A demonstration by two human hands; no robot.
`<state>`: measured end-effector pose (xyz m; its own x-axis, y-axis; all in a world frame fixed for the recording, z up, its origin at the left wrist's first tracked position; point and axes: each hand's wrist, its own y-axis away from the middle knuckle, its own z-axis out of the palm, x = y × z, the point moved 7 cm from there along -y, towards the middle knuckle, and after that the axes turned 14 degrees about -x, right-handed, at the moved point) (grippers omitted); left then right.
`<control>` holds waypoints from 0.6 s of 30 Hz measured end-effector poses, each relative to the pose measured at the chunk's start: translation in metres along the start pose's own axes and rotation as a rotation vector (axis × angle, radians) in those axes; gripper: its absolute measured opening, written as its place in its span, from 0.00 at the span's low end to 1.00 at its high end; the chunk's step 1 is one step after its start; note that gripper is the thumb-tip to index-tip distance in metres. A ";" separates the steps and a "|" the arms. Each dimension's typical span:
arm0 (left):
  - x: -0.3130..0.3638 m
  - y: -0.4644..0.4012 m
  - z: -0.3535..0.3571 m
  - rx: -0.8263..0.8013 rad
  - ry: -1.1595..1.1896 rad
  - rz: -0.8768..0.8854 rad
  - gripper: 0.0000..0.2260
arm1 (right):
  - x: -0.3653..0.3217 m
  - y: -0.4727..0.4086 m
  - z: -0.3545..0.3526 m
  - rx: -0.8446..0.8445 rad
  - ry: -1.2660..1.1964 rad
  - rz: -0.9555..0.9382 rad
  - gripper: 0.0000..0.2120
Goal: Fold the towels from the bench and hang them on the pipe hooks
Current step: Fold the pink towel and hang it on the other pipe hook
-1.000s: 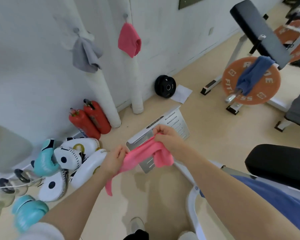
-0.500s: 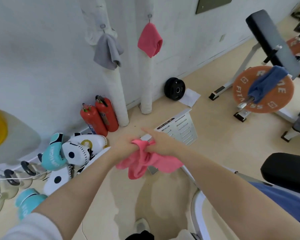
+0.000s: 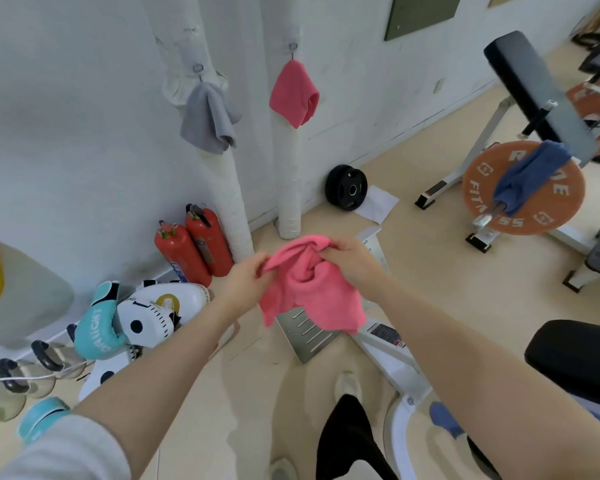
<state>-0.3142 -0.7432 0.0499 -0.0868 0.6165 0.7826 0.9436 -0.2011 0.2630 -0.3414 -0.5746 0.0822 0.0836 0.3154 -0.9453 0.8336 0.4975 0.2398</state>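
Observation:
Both hands hold a pink towel [image 3: 312, 292] in front of me, bunched and hanging down. My left hand [image 3: 246, 282] pinches its left edge; my right hand [image 3: 350, 259] grips its top right. On the wall ahead stand two white wrapped pipes. A grey towel [image 3: 208, 117] hangs from the hook on the left pipe [image 3: 222, 181], and a folded pink towel [image 3: 293, 93] hangs from the hook on the right pipe [image 3: 288, 188]. A blue towel [image 3: 530, 174] is draped over the orange weight plate [image 3: 555, 202] at the right. A black bench pad [image 3: 575, 355] sits at my lower right.
Two red fire extinguishers [image 3: 194, 244] stand by the left pipe. Boxing gloves and pads [image 3: 136, 317] lie on the floor at left. A black weight plate [image 3: 347, 187] leans on the wall. A grey metal footplate [image 3: 309, 336] lies below the towel.
The hands have lifted the pink towel and spread apart again, so it now hangs open below them instead of being bunched between them. The view has tilted up toward the pipes.

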 end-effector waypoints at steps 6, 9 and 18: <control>-0.007 -0.041 -0.012 0.268 0.716 -0.243 0.08 | 0.021 -0.031 -0.042 -0.057 0.232 0.229 0.16; 0.033 -0.070 -0.010 0.228 0.606 -0.161 0.06 | 0.013 -0.054 -0.052 -0.169 0.390 0.167 0.18; 0.096 -0.138 0.015 -0.088 -0.016 -0.061 0.08 | -0.021 -0.103 -0.099 -0.281 0.395 -0.145 0.11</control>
<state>-0.4482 -0.6445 0.0797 -0.1374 0.6413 0.7549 0.9049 -0.2287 0.3590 -0.4832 -0.5526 0.0991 -0.2801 0.4820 -0.8302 0.6380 0.7397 0.2142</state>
